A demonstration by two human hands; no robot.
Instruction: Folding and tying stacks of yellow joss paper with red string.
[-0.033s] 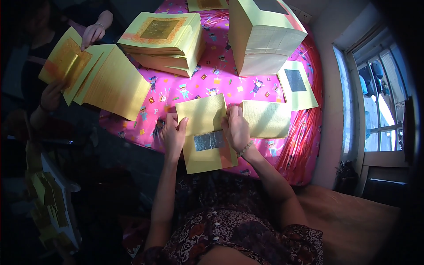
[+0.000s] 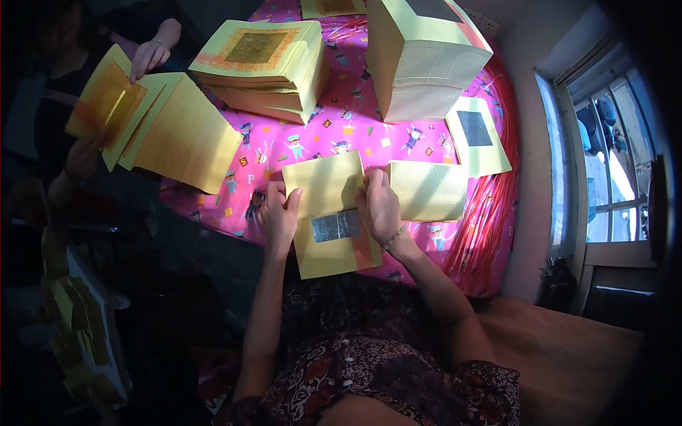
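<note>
Near the front edge of the table, my left hand pinches the left edge of a plain yellow paper sheet. My right hand, with a beaded bracelet at its wrist, is closed on the right edge of the same sheet. Just below it lies yellow paper with a silver foil rectangle and a faint orange tint at its right side. Whether this is the same sheet folded up or a separate one, I cannot tell. Right beside my right hand rests a stack of curved yellow paper.
Beyond my hands stand a tall yellow paper stack and a lower stack with gold foil. A foil sheet and red strips lie at the right. At the left, a co-worker's hand holds gold-foiled paper over a fanned pile.
The co-worker's gold-foiled paper at the left has shifted very slightly. My hands and the sheet between them look the same.
</note>
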